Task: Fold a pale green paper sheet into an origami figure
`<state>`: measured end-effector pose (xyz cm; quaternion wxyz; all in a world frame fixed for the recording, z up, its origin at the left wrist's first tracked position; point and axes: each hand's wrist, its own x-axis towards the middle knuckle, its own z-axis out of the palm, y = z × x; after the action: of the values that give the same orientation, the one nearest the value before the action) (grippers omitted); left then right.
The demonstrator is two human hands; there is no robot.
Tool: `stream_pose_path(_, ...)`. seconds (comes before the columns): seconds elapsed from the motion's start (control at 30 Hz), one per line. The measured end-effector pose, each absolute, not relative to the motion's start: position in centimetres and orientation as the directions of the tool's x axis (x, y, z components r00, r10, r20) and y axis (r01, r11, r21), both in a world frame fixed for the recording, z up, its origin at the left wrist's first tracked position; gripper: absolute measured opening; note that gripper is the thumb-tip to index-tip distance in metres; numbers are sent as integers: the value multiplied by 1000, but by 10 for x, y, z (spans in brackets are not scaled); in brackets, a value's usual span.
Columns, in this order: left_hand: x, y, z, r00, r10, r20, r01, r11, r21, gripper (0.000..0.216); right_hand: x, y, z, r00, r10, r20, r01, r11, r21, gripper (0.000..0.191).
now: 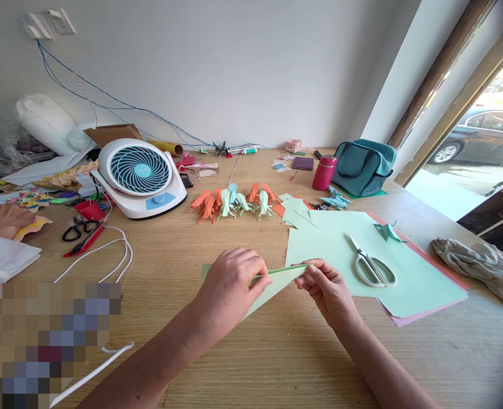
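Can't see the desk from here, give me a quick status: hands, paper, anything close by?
Left hand and right hand both pinch the folded light green paper, lifted edge between them. Scissors lie on the green sheets right of it, apart.

A person's left hand [229, 278] and right hand [325, 287] pinch a folded pale green paper sheet [272, 284] above a wooden surface [242, 352]. Scissors [370, 262] lie on green paper [404, 278] to the right. Orange and green folded paper figures [234, 204] stand beyond, beside a white fan [139, 175].
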<state>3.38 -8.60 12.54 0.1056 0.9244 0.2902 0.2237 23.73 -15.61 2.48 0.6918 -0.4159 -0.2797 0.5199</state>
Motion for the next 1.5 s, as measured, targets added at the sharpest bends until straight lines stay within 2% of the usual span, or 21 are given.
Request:
stream_pose_path(0.6, 32, -85, 127, 722, 598, 349, 505, -799, 326, 15, 238, -155, 23, 305, 950, -57, -493, 106, -864, 21)
stream_pose_path(1.03, 24, -75, 135, 685, 658, 314, 569, -751, 335, 15, 243, -154, 22, 391, 916, -91, -536, 146, -831, 19)
stream_pose_path(1.5, 20, -76, 141, 675, 655, 339, 580, -756, 304, 19, 241, -156, 24, 384, 923, -28, -482, 175, -858, 19)
